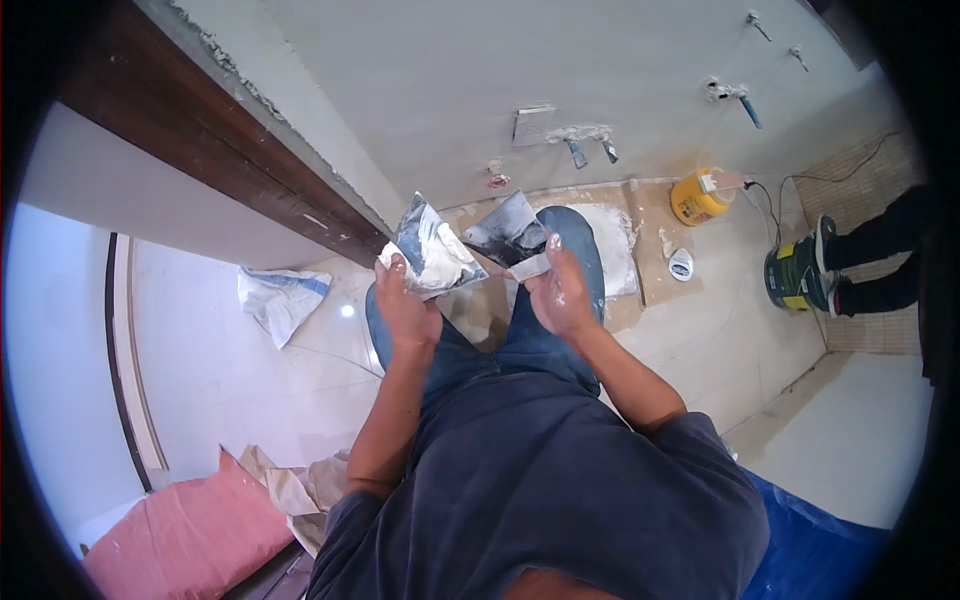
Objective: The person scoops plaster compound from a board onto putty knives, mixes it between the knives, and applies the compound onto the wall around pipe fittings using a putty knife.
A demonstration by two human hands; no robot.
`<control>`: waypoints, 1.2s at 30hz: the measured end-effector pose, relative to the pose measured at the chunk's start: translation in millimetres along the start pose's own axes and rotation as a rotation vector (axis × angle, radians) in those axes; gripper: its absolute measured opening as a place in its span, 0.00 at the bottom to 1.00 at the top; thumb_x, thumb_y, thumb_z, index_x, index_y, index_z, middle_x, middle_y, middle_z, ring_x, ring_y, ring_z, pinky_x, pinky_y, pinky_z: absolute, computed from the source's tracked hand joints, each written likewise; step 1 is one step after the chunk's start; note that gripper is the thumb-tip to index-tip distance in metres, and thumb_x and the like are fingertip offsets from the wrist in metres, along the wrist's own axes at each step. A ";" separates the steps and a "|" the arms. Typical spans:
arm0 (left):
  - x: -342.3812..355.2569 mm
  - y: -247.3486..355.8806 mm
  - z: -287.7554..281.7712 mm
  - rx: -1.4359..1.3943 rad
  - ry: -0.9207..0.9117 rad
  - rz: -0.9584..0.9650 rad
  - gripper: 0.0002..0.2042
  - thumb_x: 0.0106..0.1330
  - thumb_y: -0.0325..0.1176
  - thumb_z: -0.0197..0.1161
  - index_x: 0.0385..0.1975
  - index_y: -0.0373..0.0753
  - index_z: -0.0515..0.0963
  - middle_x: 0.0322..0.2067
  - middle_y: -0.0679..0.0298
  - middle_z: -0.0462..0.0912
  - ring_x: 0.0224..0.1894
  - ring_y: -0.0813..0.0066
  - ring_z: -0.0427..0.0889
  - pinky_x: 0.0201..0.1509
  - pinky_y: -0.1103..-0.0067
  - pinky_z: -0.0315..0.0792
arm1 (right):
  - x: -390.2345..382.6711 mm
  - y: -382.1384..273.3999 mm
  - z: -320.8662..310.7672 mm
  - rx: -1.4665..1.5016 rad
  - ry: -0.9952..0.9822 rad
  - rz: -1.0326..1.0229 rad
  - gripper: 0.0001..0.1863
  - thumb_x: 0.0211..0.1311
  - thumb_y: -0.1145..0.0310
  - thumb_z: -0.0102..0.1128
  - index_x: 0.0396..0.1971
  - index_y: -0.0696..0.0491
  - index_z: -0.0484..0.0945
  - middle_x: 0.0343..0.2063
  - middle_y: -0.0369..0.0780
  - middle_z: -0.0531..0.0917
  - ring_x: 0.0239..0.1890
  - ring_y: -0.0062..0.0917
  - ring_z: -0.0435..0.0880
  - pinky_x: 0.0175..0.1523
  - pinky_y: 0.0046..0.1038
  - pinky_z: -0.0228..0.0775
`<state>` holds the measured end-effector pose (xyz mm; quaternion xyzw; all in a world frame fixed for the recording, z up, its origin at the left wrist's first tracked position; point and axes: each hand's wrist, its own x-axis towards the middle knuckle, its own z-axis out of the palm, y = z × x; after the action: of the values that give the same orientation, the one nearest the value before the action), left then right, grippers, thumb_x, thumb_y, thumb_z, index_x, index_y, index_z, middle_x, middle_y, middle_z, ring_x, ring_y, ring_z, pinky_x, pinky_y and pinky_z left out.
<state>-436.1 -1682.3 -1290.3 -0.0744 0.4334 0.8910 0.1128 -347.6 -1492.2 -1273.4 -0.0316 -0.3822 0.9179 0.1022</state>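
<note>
My left hand (410, 312) grips a wide, flat putty knife (455, 280) with a thick heap of white putty (438, 256) across its face. White smears cover the fingertips at its edge. In my right hand (562, 297) is a second putty knife (505, 230), its broad metal blade grey and dark with only thin residue. Its pale handle end (530, 267) shows beside my thumb, which has white on it. The two blades are held close together above my knees, angled toward each other. I cannot tell whether they touch.
A wooden door frame (230, 150) stands close on the left; blue pipe stubs (576, 153) jut from the grey wall ahead. Cardboard (655, 240), a yellow bucket (690, 203) and a green bucket (790, 272) by another person's feet lie right. A pink sack (190, 530) is near left.
</note>
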 end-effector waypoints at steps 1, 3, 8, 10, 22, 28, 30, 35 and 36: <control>-4.3 -1.1 6.7 -0.018 0.070 -0.009 0.17 0.77 0.37 0.52 0.61 0.38 0.68 0.51 0.60 0.80 0.50 0.64 0.85 0.48 0.66 0.81 | -5.3 4.9 6.0 -0.022 0.001 -0.022 0.31 0.80 0.55 0.44 0.70 0.64 0.63 0.61 0.49 0.79 0.61 0.37 0.81 0.67 0.41 0.72; -10.9 -7.1 15.3 -0.029 0.110 0.038 0.18 0.77 0.37 0.52 0.62 0.38 0.67 0.52 0.59 0.79 0.51 0.63 0.84 0.49 0.66 0.80 | -17.8 13.0 16.4 -0.159 -0.009 -0.030 0.31 0.81 0.55 0.42 0.70 0.64 0.64 0.62 0.49 0.77 0.63 0.36 0.79 0.69 0.35 0.66; 5.8 -37.9 -27.3 0.343 0.102 0.315 0.16 0.78 0.37 0.51 0.59 0.36 0.69 0.53 0.59 0.78 0.54 0.64 0.83 0.53 0.68 0.79 | -16.2 18.0 34.2 -0.665 -0.098 -0.304 0.26 0.80 0.56 0.44 0.64 0.61 0.75 0.64 0.48 0.76 0.66 0.40 0.73 0.72 0.35 0.60; 9.2 -45.2 -43.5 0.579 0.134 0.469 0.15 0.78 0.36 0.50 0.55 0.35 0.73 0.54 0.59 0.78 0.55 0.66 0.82 0.54 0.70 0.78 | -11.4 8.9 24.9 -1.093 -0.201 -0.370 0.24 0.79 0.58 0.48 0.62 0.59 0.78 0.62 0.48 0.78 0.62 0.42 0.75 0.70 0.37 0.63; 37.2 32.4 -34.4 0.389 -0.330 -0.360 0.14 0.73 0.37 0.58 0.53 0.37 0.77 0.36 0.66 0.84 0.30 0.77 0.83 0.21 0.77 0.73 | 24.9 -77.0 41.0 -1.596 -0.917 -0.647 0.19 0.60 0.56 0.64 0.51 0.40 0.88 0.56 0.34 0.84 0.56 0.35 0.78 0.61 0.41 0.69; 37.7 41.5 -28.1 0.439 -0.434 -0.475 0.14 0.73 0.36 0.59 0.52 0.35 0.77 0.38 0.65 0.84 0.30 0.77 0.84 0.22 0.78 0.73 | 19.9 -69.2 42.4 -1.644 -1.082 -0.511 0.18 0.59 0.54 0.65 0.48 0.40 0.88 0.55 0.33 0.84 0.55 0.33 0.77 0.61 0.43 0.69; 35.3 42.7 -33.9 0.517 -0.436 -0.538 0.16 0.72 0.34 0.59 0.55 0.34 0.76 0.41 0.63 0.85 0.34 0.76 0.84 0.27 0.77 0.76 | 22.5 -83.5 49.0 -1.754 -1.191 -0.370 0.19 0.59 0.54 0.66 0.50 0.40 0.88 0.57 0.32 0.83 0.54 0.33 0.77 0.61 0.42 0.69; 31.3 43.1 -29.4 0.463 -0.418 -0.581 0.18 0.71 0.32 0.59 0.58 0.32 0.75 0.46 0.60 0.85 0.41 0.74 0.84 0.40 0.76 0.79 | 28.7 -89.7 63.0 -1.620 -1.223 -0.518 0.19 0.60 0.55 0.66 0.51 0.41 0.87 0.57 0.33 0.83 0.53 0.33 0.77 0.61 0.42 0.69; 29.9 46.7 -25.1 0.476 -0.460 -0.610 0.18 0.71 0.31 0.59 0.58 0.32 0.75 0.47 0.59 0.85 0.44 0.74 0.84 0.45 0.76 0.79 | 28.3 -86.9 65.5 -1.566 -1.243 -0.595 0.19 0.60 0.55 0.66 0.50 0.41 0.87 0.56 0.33 0.83 0.53 0.33 0.77 0.61 0.41 0.69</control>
<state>-476.4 -1726.0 -1277.3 0.0293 0.5482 0.6859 0.4776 -369.9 -1472.0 -1165.1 0.4844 -0.8482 0.2054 0.0605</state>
